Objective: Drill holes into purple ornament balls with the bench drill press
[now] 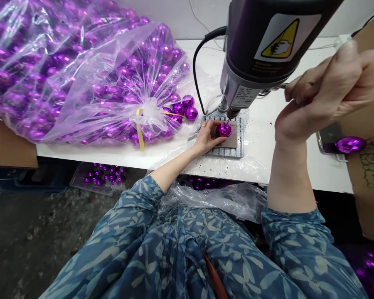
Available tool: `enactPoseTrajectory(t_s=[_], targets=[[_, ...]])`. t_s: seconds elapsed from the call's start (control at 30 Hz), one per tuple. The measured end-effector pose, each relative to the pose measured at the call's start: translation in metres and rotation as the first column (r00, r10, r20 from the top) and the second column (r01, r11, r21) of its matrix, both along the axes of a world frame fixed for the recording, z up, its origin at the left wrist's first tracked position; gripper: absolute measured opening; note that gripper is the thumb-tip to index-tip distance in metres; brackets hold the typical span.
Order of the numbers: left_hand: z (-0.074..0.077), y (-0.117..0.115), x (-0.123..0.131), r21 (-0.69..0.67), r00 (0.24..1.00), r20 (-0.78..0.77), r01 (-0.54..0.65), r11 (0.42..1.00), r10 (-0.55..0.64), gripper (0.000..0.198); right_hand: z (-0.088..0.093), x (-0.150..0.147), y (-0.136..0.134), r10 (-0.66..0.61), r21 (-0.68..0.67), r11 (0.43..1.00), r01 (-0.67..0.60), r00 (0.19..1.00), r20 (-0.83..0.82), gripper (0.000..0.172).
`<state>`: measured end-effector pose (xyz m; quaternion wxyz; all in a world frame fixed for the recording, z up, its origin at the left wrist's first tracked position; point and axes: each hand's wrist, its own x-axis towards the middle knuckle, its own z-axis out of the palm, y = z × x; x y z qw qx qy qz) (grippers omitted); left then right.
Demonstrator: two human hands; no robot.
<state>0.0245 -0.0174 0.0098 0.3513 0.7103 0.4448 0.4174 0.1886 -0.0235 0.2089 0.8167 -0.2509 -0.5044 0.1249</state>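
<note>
One purple ball [224,129] sits right under the drill bit [228,117], pinched by your left hand [205,139] above the metal rack [224,153]; your right hand [327,87], farther off, curls around a lever [282,86].

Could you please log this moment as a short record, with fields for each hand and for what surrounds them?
Left hand: holds a shiny purple faceted bauble on a flat brown pad atop a silver wire rack
Right hand: curled around the thin dark lever of a dark grey bench drill
Drill bit: thin metal bit at the bauble's top
Rest: clear plastic bag of purple baubles, tied with yellow tape, on a white workbench
</note>
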Motion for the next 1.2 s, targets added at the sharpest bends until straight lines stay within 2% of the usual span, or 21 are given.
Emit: enactPoseTrajectory(t_s=[0.3, 0.5, 0.67, 0.8, 0.9, 1.03, 1.07, 1.13, 1.2], targets=[[0.004, -0.002, -0.001, 0.0, 1.0, -0.023, -0.001, 1.0, 0.001, 0.053, -0.032, 0.01, 0.007, -0.065, 0.134, 0.989, 0.06, 0.997, 0.034, 0.07], [0.004, -0.003, -0.002, 0.007, 1.0, -0.001, 0.008, 1.0, -0.008, 0.052, -0.056, 0.017, 0.015, -0.18, 0.136, 0.975, 0.178, 0.984, 0.001, 0.073], [0.004, -0.003, -0.001, 0.003, 1.0, 0.017, 0.016, 1.0, -0.016, 0.052, -0.072, 0.022, 0.019, -0.193, 0.146, 0.971, 0.188, 0.981, 0.021, 0.069], [0.003, -0.002, -0.001, -0.004, 0.999, 0.032, 0.019, 1.0, -0.019, 0.053, -0.078, 0.02, 0.017, -0.184, 0.179, 0.969, 0.173, 0.982, 0.046, 0.078], [0.002, -0.002, -0.001, -0.005, 0.999, 0.033, 0.012, 1.0, -0.011, 0.053, -0.061, 0.015, 0.014, -0.144, 0.176, 0.975, 0.134, 0.989, 0.044, 0.078], [0.0, -0.001, 0.0, -0.003, 0.999, 0.038, -0.003, 1.0, 0.003, 0.054, -0.002, 0.009, 0.019, -0.035, 0.039, 0.999, 0.033, 0.997, 0.065, 0.068], [0.001, -0.001, 0.001, -0.005, 0.999, 0.036, -0.009, 1.0, 0.01, 0.054, 0.013, 0.009, 0.023, -0.003, -0.032, 0.999, 0.005, 0.997, 0.078, 0.063], [0.003, -0.003, 0.003, 0.009, 0.999, 0.025, -0.031, 0.999, 0.031, 0.053, 0.04, 0.007, 0.031, 0.028, -0.274, 0.962, -0.009, 0.997, 0.066, 0.052], [0.008, -0.01, 0.002, 0.074, 0.997, 0.002, -0.072, 0.995, 0.072, 0.051, 0.057, 0.006, 0.036, 0.021, -0.383, 0.924, 0.002, 0.998, 0.056, 0.05]])
